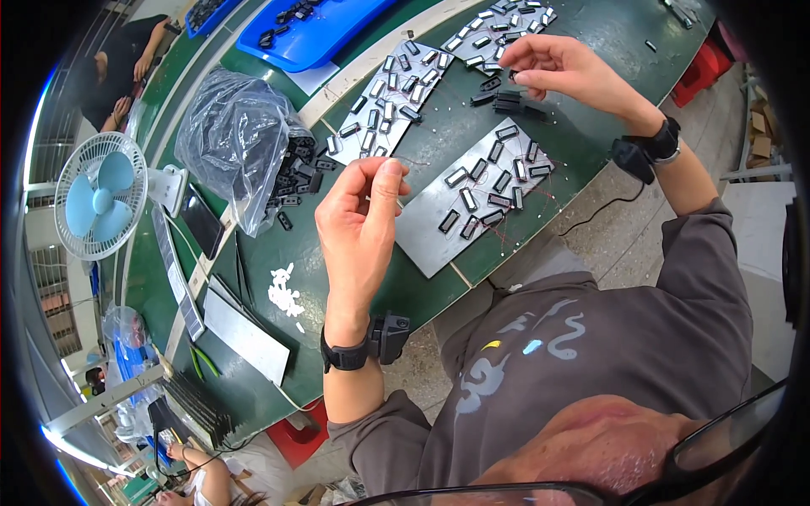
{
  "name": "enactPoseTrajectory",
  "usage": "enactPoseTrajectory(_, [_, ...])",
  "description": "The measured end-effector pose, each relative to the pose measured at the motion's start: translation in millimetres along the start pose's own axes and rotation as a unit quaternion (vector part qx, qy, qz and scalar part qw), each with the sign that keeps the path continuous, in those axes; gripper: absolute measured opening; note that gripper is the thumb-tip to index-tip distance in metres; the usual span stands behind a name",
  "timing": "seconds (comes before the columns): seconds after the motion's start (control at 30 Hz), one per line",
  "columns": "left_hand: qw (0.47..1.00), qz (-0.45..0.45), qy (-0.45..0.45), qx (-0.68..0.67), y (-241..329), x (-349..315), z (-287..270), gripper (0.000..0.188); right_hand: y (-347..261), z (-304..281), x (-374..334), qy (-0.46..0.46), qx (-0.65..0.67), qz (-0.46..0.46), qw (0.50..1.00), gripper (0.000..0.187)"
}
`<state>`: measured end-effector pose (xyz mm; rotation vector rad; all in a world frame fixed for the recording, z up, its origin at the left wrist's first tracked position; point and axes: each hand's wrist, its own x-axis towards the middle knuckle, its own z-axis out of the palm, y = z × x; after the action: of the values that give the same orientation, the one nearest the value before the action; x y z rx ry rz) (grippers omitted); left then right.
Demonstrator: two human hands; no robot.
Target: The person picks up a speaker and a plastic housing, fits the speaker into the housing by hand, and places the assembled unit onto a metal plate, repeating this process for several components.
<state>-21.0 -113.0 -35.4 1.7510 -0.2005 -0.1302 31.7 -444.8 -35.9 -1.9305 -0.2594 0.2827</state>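
My left hand [359, 232] is raised over the green table, its thumb and forefinger pinched on a thin wire [415, 162]. Farther right, my right hand [567, 78] closes its fingertips on a small black part [512, 75], mostly hidden by the fingers. Below that hand lies a cluster of black rectangular housings [508, 103]. Between my hands and my body, a grey metal plate [424, 247] carries several small black-rimmed units with silvery faces [468, 200] and fine red wires. Two similar loaded plates lie beyond it.
A clear plastic bag [224, 126] spills black housings [295, 179] at left. Nearby are a phone [202, 221], white bits [285, 291], a bare metal sheet [245, 329], green-handled pliers [204, 361] and a fan [102, 201]. A blue tray [308, 52] stands at the back; other people sit at left.
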Motion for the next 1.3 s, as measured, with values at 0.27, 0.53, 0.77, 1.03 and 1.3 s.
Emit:
enactPoseTrajectory(0.27, [0.992, 0.076, -0.064, 0.075, 9.8, -3.0, 29.8, 0.017, -48.6, 58.8, -13.9, -0.170, 0.084, -0.014, 0.982, 0.047])
enactPoseTrajectory(0.53, [0.986, -0.077, -0.102, -0.104, 2.8, 1.4, 16.0, 0.018, -46.4, 83.6, -7.1, -0.196, 0.147, -0.035, 0.969, 0.045])
enactPoseTrajectory(0.77, [0.965, -0.150, -0.092, -0.196, -2.8, 5.6, 7.9, 0.018, -41.7, 79.7, -3.1, -0.176, 0.157, 0.052, 0.970, 0.025])
enactPoseTrajectory(1.03, [0.961, -0.159, -0.106, -0.202, -0.9, 5.6, 9.8, 0.017, -37.6, 82.4, -5.2, -0.176, 0.118, 0.010, 0.977, 0.019])
enactPoseTrajectory(1.3, [0.953, -0.176, -0.116, -0.218, -1.0, 4.7, 10.8, 0.019, -31.5, 87.5, -7.4, -0.159, 0.138, 0.005, 0.978, 0.019])
